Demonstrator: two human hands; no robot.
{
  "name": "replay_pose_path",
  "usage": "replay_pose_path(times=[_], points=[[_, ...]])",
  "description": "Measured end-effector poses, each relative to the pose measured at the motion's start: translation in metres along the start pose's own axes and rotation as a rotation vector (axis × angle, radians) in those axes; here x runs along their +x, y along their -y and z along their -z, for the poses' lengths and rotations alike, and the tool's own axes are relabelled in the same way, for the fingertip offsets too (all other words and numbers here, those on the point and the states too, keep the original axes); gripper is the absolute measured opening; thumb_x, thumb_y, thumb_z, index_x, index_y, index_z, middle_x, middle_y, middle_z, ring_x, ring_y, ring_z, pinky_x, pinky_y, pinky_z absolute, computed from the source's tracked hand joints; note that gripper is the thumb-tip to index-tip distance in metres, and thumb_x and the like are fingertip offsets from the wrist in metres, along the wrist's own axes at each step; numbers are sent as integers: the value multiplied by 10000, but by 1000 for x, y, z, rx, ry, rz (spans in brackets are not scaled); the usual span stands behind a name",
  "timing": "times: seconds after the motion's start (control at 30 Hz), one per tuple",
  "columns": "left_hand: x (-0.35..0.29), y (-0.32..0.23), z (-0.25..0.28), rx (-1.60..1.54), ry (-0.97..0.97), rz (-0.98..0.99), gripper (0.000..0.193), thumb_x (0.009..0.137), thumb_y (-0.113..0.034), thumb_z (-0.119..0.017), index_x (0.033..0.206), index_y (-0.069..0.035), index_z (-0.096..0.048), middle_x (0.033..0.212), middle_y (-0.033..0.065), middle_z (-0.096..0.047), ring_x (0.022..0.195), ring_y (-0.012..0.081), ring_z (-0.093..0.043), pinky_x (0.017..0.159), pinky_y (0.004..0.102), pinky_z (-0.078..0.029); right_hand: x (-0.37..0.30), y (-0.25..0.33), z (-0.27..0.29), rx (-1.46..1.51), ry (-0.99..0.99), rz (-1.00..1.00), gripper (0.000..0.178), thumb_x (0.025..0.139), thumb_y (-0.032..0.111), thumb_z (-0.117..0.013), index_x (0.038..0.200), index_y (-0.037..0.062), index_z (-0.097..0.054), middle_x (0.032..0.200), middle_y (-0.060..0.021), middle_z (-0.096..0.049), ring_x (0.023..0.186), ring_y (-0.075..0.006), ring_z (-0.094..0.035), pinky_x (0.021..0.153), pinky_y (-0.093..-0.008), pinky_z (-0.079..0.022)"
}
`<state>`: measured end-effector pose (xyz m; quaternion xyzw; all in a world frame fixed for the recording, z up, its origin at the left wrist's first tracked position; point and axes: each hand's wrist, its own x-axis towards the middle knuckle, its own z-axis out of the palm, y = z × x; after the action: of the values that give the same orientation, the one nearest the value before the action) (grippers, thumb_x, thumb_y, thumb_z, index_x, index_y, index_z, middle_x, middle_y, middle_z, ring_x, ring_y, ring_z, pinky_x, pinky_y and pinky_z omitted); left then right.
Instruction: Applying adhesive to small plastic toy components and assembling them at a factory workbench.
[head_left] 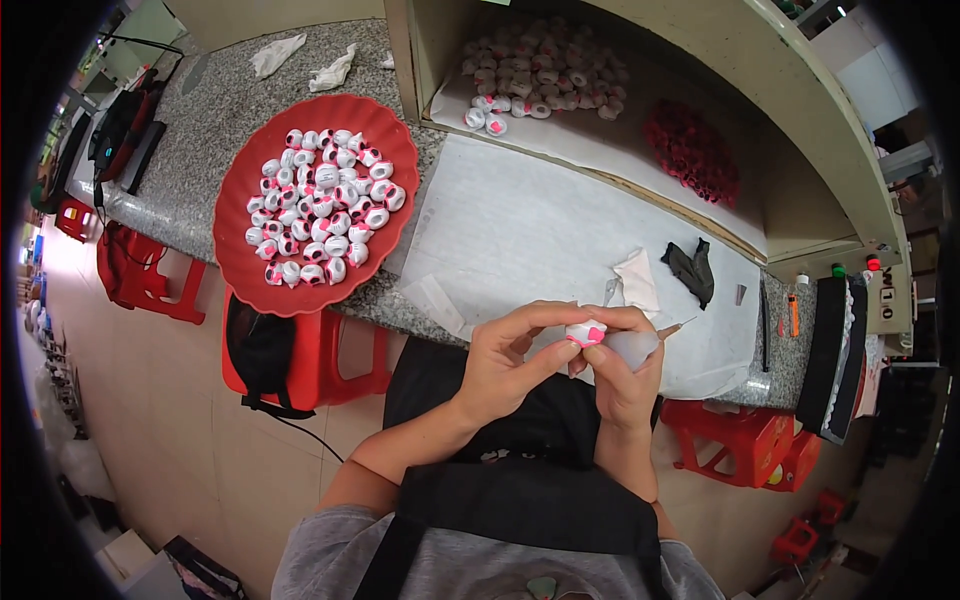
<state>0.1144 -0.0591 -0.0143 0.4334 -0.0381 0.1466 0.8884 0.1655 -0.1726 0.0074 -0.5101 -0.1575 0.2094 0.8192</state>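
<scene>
Close to my body, at the table's near edge, I hold a small rounded white and pink piece [586, 333] between the fingertips of both hands. My left hand [505, 365] pinches it from the left with thumb and forefinger. My right hand [625, 385] pinches its right side and also keeps a translucent squeeze bottle [634, 348] with a thin needle tip in its grip. The needle points away to the right. Several similar white and pink pieces lie in a red scalloped tray [232, 215] to my left.
White paper [520, 230] covers the worktop. On it lie a white cloth [636, 283] and a black cloth [690, 272]. The shelf behind holds a pile of white pieces [545, 70] and dark pink parts [692, 150]. An orange tool [794, 316] lies right; red stools [735, 440] stand below.
</scene>
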Motion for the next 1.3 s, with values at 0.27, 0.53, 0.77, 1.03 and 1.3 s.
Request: replay_pose_path(times=[0.27, 0.53, 0.77, 1.03, 1.3], points=[[4, 1, 0, -128, 126, 129, 222, 752, -32, -540, 966, 11, -499, 954, 123, -510, 785, 149, -505, 634, 275, -444, -5, 11, 8, 14, 31, -123, 270, 675, 8, -552, 921, -77, -482, 708, -137, -553, 534, -165, -533, 476, -239, -450], [15, 8, 9, -456, 18, 217, 172, 783, -107, -514, 932, -23, -492, 886, 125, -540, 643, 124, -483, 540, 291, -454, 10, -3, 5, 18, 26, -180, 266, 735, 43, -510, 966, -83, -475, 657, -127, -549, 526, -163, -518, 458, -238, -419], [1, 3, 8, -239, 2, 140, 178, 778, -39, -508, 948, 9, -494, 892, 103, -528, 696, 123, -512, 593, 241, -436, 4, -9, -2, -91, -65, -123, 266, 667, 55, -556, 894, -64, -483, 684, -101, -511, 506, -125, -474, 452, -205, -390], [-8, -8, -2, -26, 40, -41, 220, 769, -72, -531, 972, 11, -518, 891, 62, -519, 704, 89, -484, 580, 212, -398, -9, -10, -4, -182, -61, 83, 261, 702, 57, -529, 923, -35, -427, 668, -105, -475, 495, -115, -431, 465, -197, -362], [-6, -8, -3, 9, 68, -21, 210, 738, -37, -554, 944, 6, -557, 901, 86, -534, 754, 119, -504, 624, 225, -413, -10, -7, 7, -210, -37, 73, 219, 697, 27, -527, 889, -20, -433, 691, -85, -467, 516, -110, -424, 479, -196, -350]])
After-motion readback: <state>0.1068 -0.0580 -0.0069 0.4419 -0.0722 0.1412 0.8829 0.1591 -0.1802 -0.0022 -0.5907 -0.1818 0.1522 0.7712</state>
